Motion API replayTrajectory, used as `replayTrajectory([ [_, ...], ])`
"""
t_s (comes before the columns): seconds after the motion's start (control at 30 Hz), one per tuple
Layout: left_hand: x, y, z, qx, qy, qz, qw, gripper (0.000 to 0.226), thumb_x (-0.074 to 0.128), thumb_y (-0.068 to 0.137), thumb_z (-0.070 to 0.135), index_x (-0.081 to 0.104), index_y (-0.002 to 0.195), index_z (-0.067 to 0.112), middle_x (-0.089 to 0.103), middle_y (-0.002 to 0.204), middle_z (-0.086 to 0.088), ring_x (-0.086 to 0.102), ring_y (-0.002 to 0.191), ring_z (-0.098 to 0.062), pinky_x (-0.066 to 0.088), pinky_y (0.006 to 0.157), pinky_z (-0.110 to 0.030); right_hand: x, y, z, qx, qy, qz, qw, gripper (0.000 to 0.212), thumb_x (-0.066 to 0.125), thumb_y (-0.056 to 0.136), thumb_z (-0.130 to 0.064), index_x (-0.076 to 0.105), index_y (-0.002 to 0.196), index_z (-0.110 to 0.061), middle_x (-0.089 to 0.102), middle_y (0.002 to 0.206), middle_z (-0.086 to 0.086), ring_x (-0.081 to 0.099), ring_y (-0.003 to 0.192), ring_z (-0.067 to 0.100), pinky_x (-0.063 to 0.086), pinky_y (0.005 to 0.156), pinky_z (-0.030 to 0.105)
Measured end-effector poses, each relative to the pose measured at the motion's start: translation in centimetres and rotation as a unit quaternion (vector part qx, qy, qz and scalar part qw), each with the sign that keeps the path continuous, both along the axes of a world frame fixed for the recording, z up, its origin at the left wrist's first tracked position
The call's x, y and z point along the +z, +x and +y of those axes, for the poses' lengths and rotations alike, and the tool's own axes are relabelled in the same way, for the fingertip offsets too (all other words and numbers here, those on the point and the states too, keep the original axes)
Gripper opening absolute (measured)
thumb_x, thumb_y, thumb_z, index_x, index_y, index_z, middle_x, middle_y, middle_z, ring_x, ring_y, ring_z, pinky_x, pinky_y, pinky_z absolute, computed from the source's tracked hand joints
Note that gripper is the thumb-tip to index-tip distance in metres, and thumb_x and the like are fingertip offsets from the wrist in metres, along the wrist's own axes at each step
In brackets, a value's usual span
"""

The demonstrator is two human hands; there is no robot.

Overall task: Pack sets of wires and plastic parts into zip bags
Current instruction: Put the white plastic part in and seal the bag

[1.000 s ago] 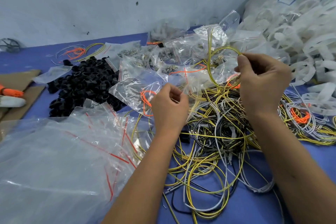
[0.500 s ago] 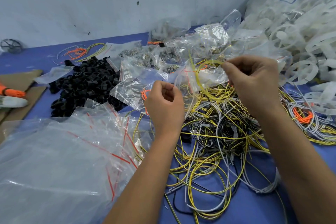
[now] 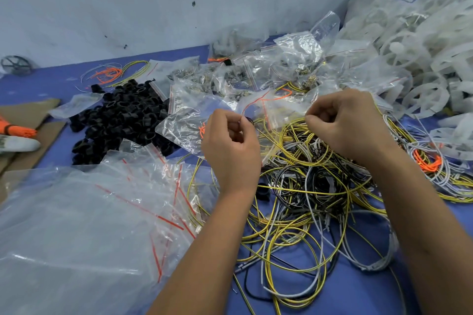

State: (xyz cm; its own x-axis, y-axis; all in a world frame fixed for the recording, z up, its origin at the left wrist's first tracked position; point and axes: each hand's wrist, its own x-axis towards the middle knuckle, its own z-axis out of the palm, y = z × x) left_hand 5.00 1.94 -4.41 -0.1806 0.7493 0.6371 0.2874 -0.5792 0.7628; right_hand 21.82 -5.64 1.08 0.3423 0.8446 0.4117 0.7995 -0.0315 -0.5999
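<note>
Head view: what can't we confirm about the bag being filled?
- Zip bag mouth: both hands' curled fingers cover it, so open or sealed is unclear.
- Bag contents: creased film glare hides them.
- Right hand grip: fingers hide what it pinches.
- Left hand: bag edge hidden under fingers.

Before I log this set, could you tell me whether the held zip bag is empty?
Not empty: orange wire shows inside the zip bag.

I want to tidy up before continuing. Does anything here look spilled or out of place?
Yes. The wires lie in one tangled heap under both hands, and the black plastic rings are spilled loose on the blue table, not in any container.
</note>
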Motion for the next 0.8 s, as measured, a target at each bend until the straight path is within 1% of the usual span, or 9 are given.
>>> replayTrajectory([
  [0.1, 0.0, 0.0, 0.1, -0.007, -0.001, 0.003, 1.0, 0.015, 0.067, 0.087, 0.007, 0.056, 0.079, 0.014, 0.058, 0.07, 0.002, 0.056, 0.065, -0.019, 0.044, 0.061, -0.031, 0.1, 0.1, 0.0, -0.001, 0.002, 0.035, 0.999, 0.014, 0.072, 0.085, -0.009, 0.076, 0.072, -0.015, 0.062, 0.055, 0.004, 0.044, 0.046, 0.005, 0.035, 0.048, 0.013],
  [0.2, 0.0, 0.2, -0.2, -0.039, 0.041, 0.052, 0.997, 0.016, 0.069, 0.085, 0.003, 0.057, 0.077, 0.011, 0.057, 0.07, 0.001, 0.052, 0.063, -0.016, 0.04, 0.061, -0.024, 0.1, -0.5, 0.2, -0.011, 0.019, 0.073, 0.997, 0.014, 0.072, 0.085, -0.014, 0.076, 0.073, -0.018, 0.066, 0.059, 0.007, 0.05, 0.05, 0.009, 0.04, 0.052, 0.023],
  [0.27, 0.1, 0.4, -0.6, -0.071, 0.072, 0.084, 0.991, 0.017, 0.07, 0.085, 0.002, 0.057, 0.077, 0.01, 0.055, 0.071, 0.0, 0.048, 0.063, -0.014, 0.038, 0.061, -0.021, -0.1, -1.4, 0.5, -0.016, 0.038, 0.096, 0.995, 0.015, 0.07, 0.085, -0.013, 0.076, 0.072, -0.017, 0.067, 0.057, 0.006, 0.053, 0.049, 0.01, 0.041, 0.053, 0.023],
  [0.37, 0.0, 0.8, -1.1, -0.111, 0.107, 0.104, 0.983, 0.017, 0.071, 0.086, 0.001, 0.057, 0.078, 0.009, 0.052, 0.073, 0.001, 0.046, 0.063, -0.014, 0.038, 0.06, -0.023, -0.6, -2.7, 0.9, -0.029, 0.07, 0.135, 0.988, 0.018, 0.066, 0.085, -0.012, 0.073, 0.07, -0.018, 0.068, 0.055, -0.002, 0.058, 0.043, 0.005, 0.042, 0.048, 0.016],
  [0.47, 0.0, 1.1, -1.5, -0.124, 0.133, 0.106, 0.978, 0.018, 0.07, 0.085, -0.001, 0.056, 0.078, 0.009, 0.051, 0.072, -0.001, 0.046, 0.063, -0.017, 0.038, 0.059, -0.026, -1.1, -3.4, 1.2, -0.016, 0.081, 0.224, 0.971, 0.016, 0.066, 0.088, -0.008, 0.071, 0.075, -0.015, 0.07, 0.059, 0.003, 0.068, 0.046, 0.018, 0.05, 0.043, 0.024],
  [0.53, 0.0, 1.1, -1.6, -0.132, 0.144, 0.101, 0.975, 0.017, 0.069, 0.086, 0.0, 0.056, 0.078, 0.009, 0.051, 0.072, 0.0, 0.046, 0.062, -0.017, 0.038, 0.059, -0.025, -1.6, -3.6, 1.5, 0.002, 0.075, 0.271, 0.96, 0.017, 0.066, 0.089, -0.003, 0.07, 0.075, -0.012, 0.072, 0.063, 0.004, 0.071, 0.052, 0.021, 0.056, 0.049, 0.03],
  [0.6, 0.0, 1.2, -1.7, -0.135, 0.15, 0.099, 0.974, 0.017, 0.069, 0.086, 0.001, 0.056, 0.078, 0.009, 0.053, 0.072, 0.0, 0.047, 0.063, -0.015, 0.037, 0.061, -0.02, -2.0, -3.5, 1.6, 0.023, 0.045, 0.247, 0.968, 0.022, 0.066, 0.087, -0.001, 0.07, 0.072, -0.016, 0.075, 0.069, 0.0, 0.072, 0.064, 0.012, 0.057, 0.061, 0.027],
  [0.7, 0.0, 1.2, -1.8, -0.128, 0.138, 0.095, 0.977, 0.016, 0.07, 0.083, 0.001, 0.058, 0.078, 0.009, 0.055, 0.072, 0.001, 0.048, 0.063, -0.016, 0.039, 0.063, -0.022, -2.0, -3.6, 1.6, 0.037, 0.013, 0.133, 0.99, 0.021, 0.068, 0.084, -0.001, 0.07, 0.076, -0.02, 0.073, 0.077, -0.006, 0.072, 0.077, 0.004, 0.054, 0.071, 0.022],
  [0.8, 0.0, 1.2, -1.6, -0.117, 0.107, 0.089, 0.983, 0.017, 0.07, 0.085, 0.003, 0.057, 0.077, 0.01, 0.054, 0.068, 0.003, 0.048, 0.06, -0.016, 0.038, 0.061, -0.024, -1.9, -4.1, 1.6, -0.004, 0.084, 0.082, 0.993, 0.016, 0.072, 0.083, -0.001, 0.071, 0.08, -0.017, 0.072, 0.079, -0.006, 0.074, 0.077, 0.006, 0.057, 0.075, 0.022],
])
